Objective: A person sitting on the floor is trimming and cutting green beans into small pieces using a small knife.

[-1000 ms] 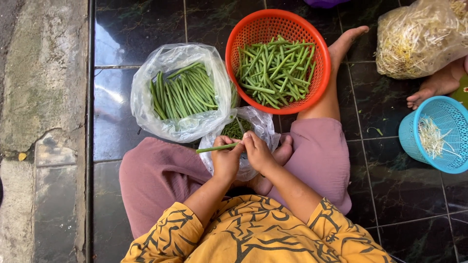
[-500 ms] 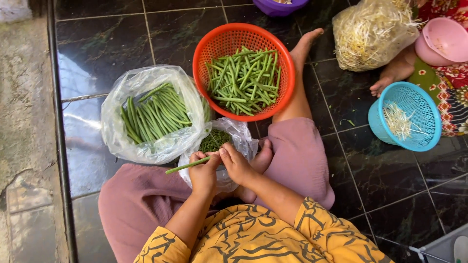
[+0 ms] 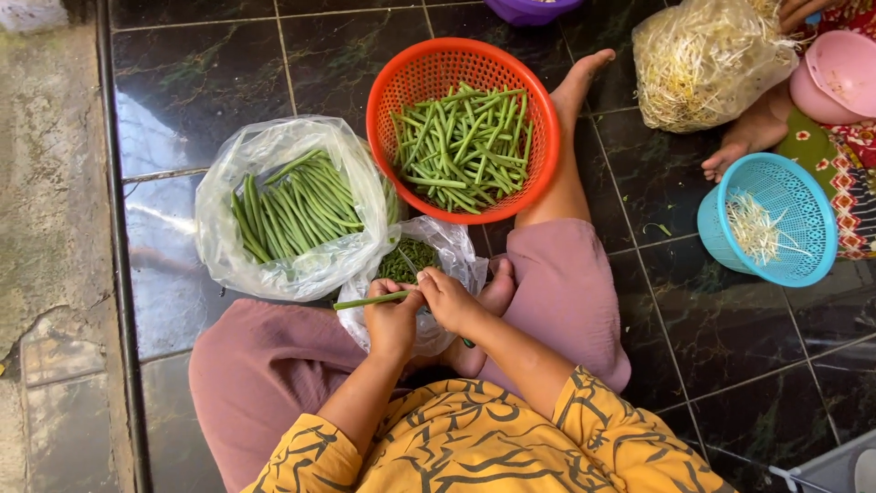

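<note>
- Dark glossy tile floor (image 3: 228,82), rough concrete strip on the left edge; person sits cross-legged on the tiles, no worktop.
- left hand (image 3: 392,319) closed around one long green bean (image 3: 370,300), bean lies roughly level, free end sticking out to the left over the lap.
- right hand (image 3: 449,299) pinches the same bean at its near end, fingers curled; a thin dark-green bit shows under the wrist, cannot tell what it is.
- Risk, as a judgement: bean is held above the small bag's edge, so cut bits could drop onto the lap or tiles instead of in the bag.
- Risk: small bag is soft and slumped against the leg, could tip and spill.
- Risk: fingertips of both hands sit close together on the bean, a slip could nick a finger if a blade is in there.
- small clear bag (image 3: 452,251) just in front of the hands, holds chopped green pieces.
- large clear bag (image 3: 274,274) on the left, full of whole long beans.
- orange basket (image 3: 383,91) beyond, holds shorter bean lengths, touches the person's leg.
- Another person at right: blue basket (image 3: 808,265) with a few sprouts, big bag of bean sprouts (image 3: 703,64), pink bowl (image 3: 835,73).
</note>
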